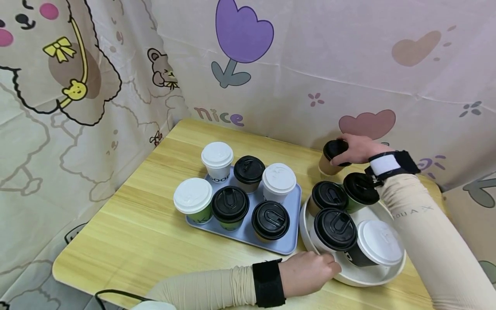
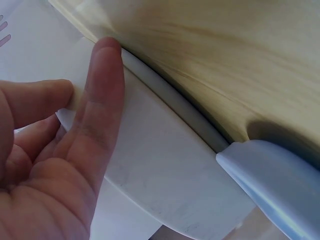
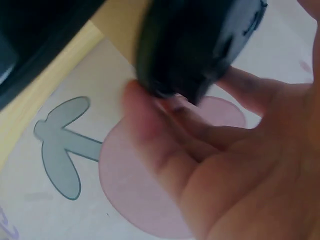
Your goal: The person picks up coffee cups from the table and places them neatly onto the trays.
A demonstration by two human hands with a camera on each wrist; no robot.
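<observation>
At the back right of the table, my right hand [image 1: 358, 148] grips a brown paper coffee cup [image 1: 327, 167] around its black lid, thumb on the near side. In the right wrist view the dark lid [image 3: 185, 50] is between thumb and fingers, blurred. My left hand [image 1: 310, 272] holds the near-left rim of a round white tray [image 1: 362, 282], with thumb and fingers at its wall [image 2: 155, 140] in the left wrist view. Inside that tray stand several lidded cups, among them a black-lidded cup [image 1: 335, 230] and a leaning dark cup with a white lid [image 1: 380, 242].
Left of the round tray, a blue rectangular tray [image 1: 242, 239] carries several lidded cups, including a white-lidded green cup [image 1: 193, 197] at its left edge and a black-lidded cup [image 1: 270, 220]. A printed curtain [image 1: 302, 51] hangs behind the wooden table [image 1: 128, 232].
</observation>
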